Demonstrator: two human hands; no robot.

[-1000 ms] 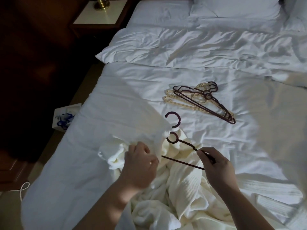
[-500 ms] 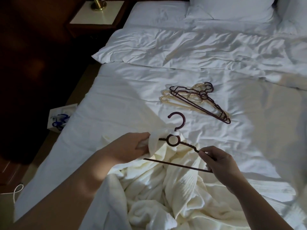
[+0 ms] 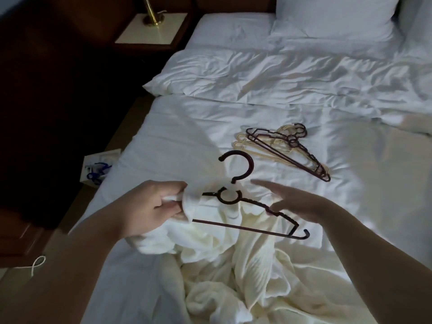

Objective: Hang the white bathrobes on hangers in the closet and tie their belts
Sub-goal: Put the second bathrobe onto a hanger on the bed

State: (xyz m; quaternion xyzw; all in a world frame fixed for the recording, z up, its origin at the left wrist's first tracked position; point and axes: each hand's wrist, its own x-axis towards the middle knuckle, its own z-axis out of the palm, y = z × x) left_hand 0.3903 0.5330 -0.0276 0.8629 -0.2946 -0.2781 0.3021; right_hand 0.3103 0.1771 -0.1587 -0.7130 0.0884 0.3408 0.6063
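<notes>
left hand (image 3: pixel 149 204) clenched on bathrobe (image 3: pixel 222 260) shoulder | right hand (image 3: pixel 297 202) just released dark hanger (image 3: pixel 254 206), fingers now straight | one shoulder threaded, other pending

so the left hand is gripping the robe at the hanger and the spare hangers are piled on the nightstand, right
Not quite. The left hand does grip the robe at the dark hanger, but the spare hangers lie on the bed, not on the nightstand, which holds only a lamp base. The head view shows this.
</notes>
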